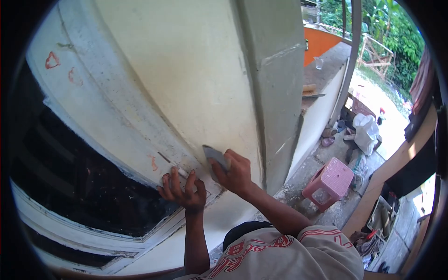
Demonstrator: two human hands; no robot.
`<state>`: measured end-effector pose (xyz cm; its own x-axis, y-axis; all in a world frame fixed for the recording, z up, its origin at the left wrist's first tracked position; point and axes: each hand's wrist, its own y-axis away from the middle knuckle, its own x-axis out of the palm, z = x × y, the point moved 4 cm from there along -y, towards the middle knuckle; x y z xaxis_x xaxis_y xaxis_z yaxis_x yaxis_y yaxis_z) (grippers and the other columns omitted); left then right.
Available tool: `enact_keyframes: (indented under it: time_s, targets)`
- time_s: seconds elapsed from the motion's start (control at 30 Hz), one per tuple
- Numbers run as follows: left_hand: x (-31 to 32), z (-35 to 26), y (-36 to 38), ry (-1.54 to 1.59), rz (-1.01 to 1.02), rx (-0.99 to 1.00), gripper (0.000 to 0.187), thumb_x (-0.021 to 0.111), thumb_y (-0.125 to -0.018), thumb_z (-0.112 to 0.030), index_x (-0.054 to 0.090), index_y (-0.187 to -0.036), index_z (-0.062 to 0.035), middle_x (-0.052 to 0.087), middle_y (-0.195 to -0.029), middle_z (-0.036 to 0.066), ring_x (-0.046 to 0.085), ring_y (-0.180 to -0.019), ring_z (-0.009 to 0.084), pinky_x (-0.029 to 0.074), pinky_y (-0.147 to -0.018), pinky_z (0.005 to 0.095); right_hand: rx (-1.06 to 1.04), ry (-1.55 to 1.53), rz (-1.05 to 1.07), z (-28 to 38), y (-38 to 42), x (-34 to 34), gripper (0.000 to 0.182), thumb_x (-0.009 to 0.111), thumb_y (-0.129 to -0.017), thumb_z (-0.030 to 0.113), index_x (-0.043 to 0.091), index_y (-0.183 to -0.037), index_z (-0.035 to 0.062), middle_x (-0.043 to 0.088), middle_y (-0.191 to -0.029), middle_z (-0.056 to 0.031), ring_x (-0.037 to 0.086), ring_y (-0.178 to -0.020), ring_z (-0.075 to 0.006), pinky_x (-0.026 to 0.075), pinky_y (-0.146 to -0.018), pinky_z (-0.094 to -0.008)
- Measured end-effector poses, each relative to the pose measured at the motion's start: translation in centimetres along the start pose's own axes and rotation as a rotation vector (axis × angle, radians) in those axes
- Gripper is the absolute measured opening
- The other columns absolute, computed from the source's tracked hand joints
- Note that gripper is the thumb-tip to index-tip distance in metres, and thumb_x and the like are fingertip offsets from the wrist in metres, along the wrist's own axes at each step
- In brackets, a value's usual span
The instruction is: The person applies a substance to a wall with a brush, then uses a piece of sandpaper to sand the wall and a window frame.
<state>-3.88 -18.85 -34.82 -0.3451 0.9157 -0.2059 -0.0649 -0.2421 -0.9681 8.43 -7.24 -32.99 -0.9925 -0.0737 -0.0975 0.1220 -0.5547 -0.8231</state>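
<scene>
The window pane [88,172] lies at left within its frame [112,116], the wall [186,60] and then the pillar [280,79] to its right, the stool [335,175] standing on the floor [293,201] beyond.

My one view comes from my head, looking forward and down over my own shirt [280,254], which fills the bottom edge. It faces the pale wall [200,70] at close range, with my left hand [186,191] and my right hand [235,172], holding a flat grey blade [215,157], within arm's reach near the middle. The lens is very wide — the window frame [100,149] bows at the left, and a dark rim rounds off the corners. To the right it reaches past the pink stool [329,182] to far greenery [396,42], where glare leaves distance hard to judge.
</scene>
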Motion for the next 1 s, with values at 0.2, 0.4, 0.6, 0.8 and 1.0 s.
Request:
enact_keyframes:
  time_s: [0.2,0.4,0.6,0.8,1.0]
  targets:
    - [0.0,-0.1,-0.2,-0.047,-0.028,0.005,0.020,0.064,-0.091,-0.015,0.062,-0.108,-0.0241,0.053,-0.146,0.015,0.035,-0.142,0.0395,0.019,-0.118,0.0607,0.039,0.039,0.084,-0.6,2.6,-0.2,0.021,0.079,-0.081,0.015,0.061,-0.079,0.0039,0.057,-0.071,-0.0097,0.062,-0.059,-0.0288,0.050,-0.051,-0.0390]
    - [-0.1,-0.4,-0.3,-0.022,-0.033,-0.006,0.016,0.065,-0.093,-0.017,0.062,-0.108,-0.0229,0.054,-0.144,0.016,0.035,-0.143,0.0393,0.019,-0.118,0.0608,-0.086,-0.029,0.064,1.5,-1.0,-0.2,0.021,0.077,-0.082,0.015,0.060,-0.078,0.0041,0.057,-0.072,-0.0095,0.062,-0.063,-0.0290,0.051,-0.055,-0.0392]
    - [-0.4,-0.3,-0.5,-0.053,-0.012,-0.016,0.015,0.065,-0.094,-0.021,0.062,-0.108,-0.0243,0.057,-0.141,0.013,0.037,-0.141,0.0382,0.023,-0.116,0.0594,0.064,-0.001,0.224,-2.0,4.9,1.0,0.019,0.079,-0.081,0.014,0.064,-0.082,0.0021,0.062,-0.077,-0.0129,0.065,-0.064,-0.0330,0.051,-0.057,-0.0413]
    - [-3.0,-1.0,-3.7,-0.050,-0.036,0.153,0.021,0.068,-0.090,-0.023,0.062,-0.110,-0.0205,0.061,-0.126,0.005,0.049,-0.129,0.0295,0.034,-0.109,0.0538,0.167,-0.031,0.290,-2.6,4.6,1.5,0.020,0.077,-0.082,0.012,0.068,-0.092,-0.0023,0.065,-0.082,-0.0178,0.067,-0.071,-0.0379,0.053,-0.061,-0.0418]
    - [-3.2,-5.5,-11.4,0.340,0.438,0.493,0.020,0.070,-0.080,-0.018,0.067,-0.100,-0.0148,0.065,-0.109,0.002,0.065,-0.098,0.0192,0.048,-0.094,0.0414,0.100,-0.076,0.302,-2.3,5.3,2.5,0.016,0.074,-0.086,0.010,0.068,-0.095,-0.0011,0.065,-0.083,-0.0158,0.067,-0.071,-0.0359,0.052,-0.061,-0.0410]
